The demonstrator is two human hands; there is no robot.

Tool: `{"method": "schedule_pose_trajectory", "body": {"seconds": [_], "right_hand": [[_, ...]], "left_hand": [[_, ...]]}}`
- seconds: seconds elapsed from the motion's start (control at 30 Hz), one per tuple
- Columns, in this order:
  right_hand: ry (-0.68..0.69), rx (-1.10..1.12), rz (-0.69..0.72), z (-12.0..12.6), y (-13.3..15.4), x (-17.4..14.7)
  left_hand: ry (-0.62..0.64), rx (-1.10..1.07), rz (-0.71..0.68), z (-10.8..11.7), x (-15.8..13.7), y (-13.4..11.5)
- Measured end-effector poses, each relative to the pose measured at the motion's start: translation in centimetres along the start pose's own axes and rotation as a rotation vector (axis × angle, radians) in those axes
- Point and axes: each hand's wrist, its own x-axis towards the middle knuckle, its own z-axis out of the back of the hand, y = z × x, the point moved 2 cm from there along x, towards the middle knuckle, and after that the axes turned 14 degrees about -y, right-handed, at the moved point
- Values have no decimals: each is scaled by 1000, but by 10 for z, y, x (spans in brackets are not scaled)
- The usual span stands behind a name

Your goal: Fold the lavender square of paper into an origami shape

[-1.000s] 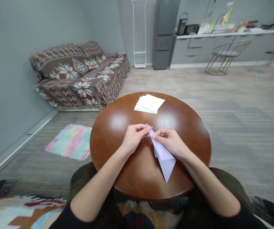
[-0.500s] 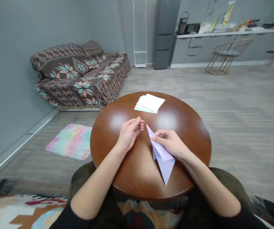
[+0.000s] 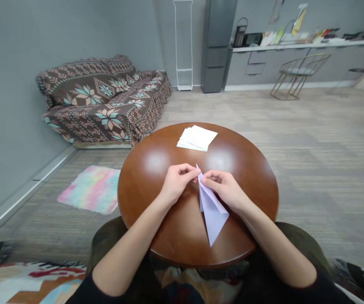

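Observation:
A folded sheet of lilac paper (image 3: 214,217) is held a little above the near half of the round brown table (image 3: 172,228). Its narrow tip points away from me, and a wide flap hangs toward the near edge. My left hand (image 3: 179,179) pinches the paper close to the tip, thumb against fingers. Just to the right, my right hand (image 3: 224,185) grips the upper folded edge between thumb and fingers. The fingertips of both hands nearly meet. Part of the paper's far side is hidden behind them.
Several pale square sheets of paper (image 3: 197,138) lie in a loose stack at the table's far side. Beyond stand a sofa with a patterned cover (image 3: 105,101), a grey fridge (image 3: 213,46) and a gold-framed chair (image 3: 299,74). A fluffy pastel rug (image 3: 91,188) lies on the floor at left.
My left hand has moved right and closed on the paper near its tip; before, it was apart from it. The paper's lower flap has swung slightly left. My right hand keeps its hold.

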Motion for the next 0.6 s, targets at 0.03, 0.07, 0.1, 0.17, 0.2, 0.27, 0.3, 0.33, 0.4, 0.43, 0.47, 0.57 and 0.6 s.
{"method": "schedule_pose_trajectory", "body": {"seconds": [0.03, 0.07, 0.1, 0.17, 0.2, 0.27, 0.3, 0.33, 0.4, 0.43, 0.47, 0.57, 0.6], "right_hand": [[2, -5, 0, 0, 0, 0], [1, -9, 2, 0, 0, 0], [-1, -13, 4, 0, 0, 0], [-6, -17, 7, 0, 1, -1], [-9, -16, 7, 0, 1, -1], [-14, -15, 10, 0, 1, -1], [-17, -16, 11, 0, 1, -1], [-20, -18, 13, 0, 1, -1], [-25, -19, 20, 0, 1, -1], [-25, -19, 23, 0, 0, -1], [-25, -20, 27, 1, 0, -1], [-30, -23, 38, 1, -1, 0], [-29, -26, 41, 1, -2, 0]], "left_hand": [[-6, 8, -7, -1, -1, -1], [-12, 15, -13, -1, -1, -2], [-18, 22, -19, -2, -2, -3], [-28, 39, -29, -2, -2, -3], [-32, 44, -33, -2, -2, -3], [-33, 49, -39, -2, -2, -3], [-34, 51, -42, -2, -2, -3], [-36, 52, -44, -2, -2, -2], [-40, 49, -47, -2, -2, -2], [-40, 41, -43, -3, -2, -1], [-38, 29, -35, -3, -2, -1], [-25, -24, 7, -5, -2, 2], [-26, -38, 16, -5, -2, 3]]}}
